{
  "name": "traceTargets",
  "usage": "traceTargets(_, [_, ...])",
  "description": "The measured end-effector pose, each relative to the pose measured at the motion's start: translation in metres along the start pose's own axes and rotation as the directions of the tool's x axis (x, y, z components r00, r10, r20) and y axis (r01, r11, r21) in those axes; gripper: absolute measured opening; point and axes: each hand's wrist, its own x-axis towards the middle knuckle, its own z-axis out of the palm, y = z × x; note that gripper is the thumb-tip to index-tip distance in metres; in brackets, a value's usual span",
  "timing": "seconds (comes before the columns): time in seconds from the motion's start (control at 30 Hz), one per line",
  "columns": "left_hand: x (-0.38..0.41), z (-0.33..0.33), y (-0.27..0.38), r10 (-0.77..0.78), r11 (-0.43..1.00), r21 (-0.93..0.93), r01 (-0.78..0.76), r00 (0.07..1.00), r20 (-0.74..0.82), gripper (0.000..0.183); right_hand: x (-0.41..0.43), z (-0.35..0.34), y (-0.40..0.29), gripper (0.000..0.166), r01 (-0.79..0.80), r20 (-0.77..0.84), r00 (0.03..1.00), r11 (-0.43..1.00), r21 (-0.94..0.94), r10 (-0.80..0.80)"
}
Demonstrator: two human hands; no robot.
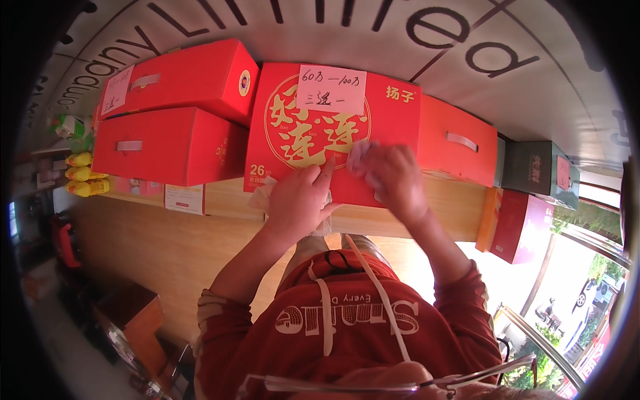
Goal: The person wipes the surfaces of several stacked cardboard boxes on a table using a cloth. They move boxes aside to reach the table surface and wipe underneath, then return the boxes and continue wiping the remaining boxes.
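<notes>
Before me a large red cardboard gift box (390, 120) with gold printing stands on a wooden ledge, a pink handwritten paper (332, 89) on its upper face. A crumpled pale cloth or tissue (361, 157) is held in the fingers of my right hand (400, 180), against the front of the box at its lower right. My left hand (300, 205) is at the lower left of the box, its index finger extended towards the printed face. Whitish, thin crumpled material (322, 222) shows beneath and beside it; the left palm is hidden, so its grip cannot be told.
Two red boxes with handles (145, 145) are stacked at left, near yellow bottles (87, 174). On the right are an orange-red handled box (457, 140), a dark green box (532, 167) and a dark red box (522, 225). The wooden ledge (450, 202) runs below the boxes.
</notes>
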Motion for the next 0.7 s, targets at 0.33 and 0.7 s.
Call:
traceTargets(0.33, [-0.007,-0.011,-0.001,-0.012,0.949,-0.316,0.015,1.0,0.009,0.097,-0.036,-0.045,-0.03,0.045,-0.195,0.108,0.981,0.857,0.477,0.163])
traceTargets(0.7, [-0.017,-0.015,-0.026,0.037,0.671,-0.74,-0.053,0.999,-0.038,0.056,-0.009,-0.094,-0.045,0.071,-0.076,0.247,0.967,0.87,0.487,-0.054])
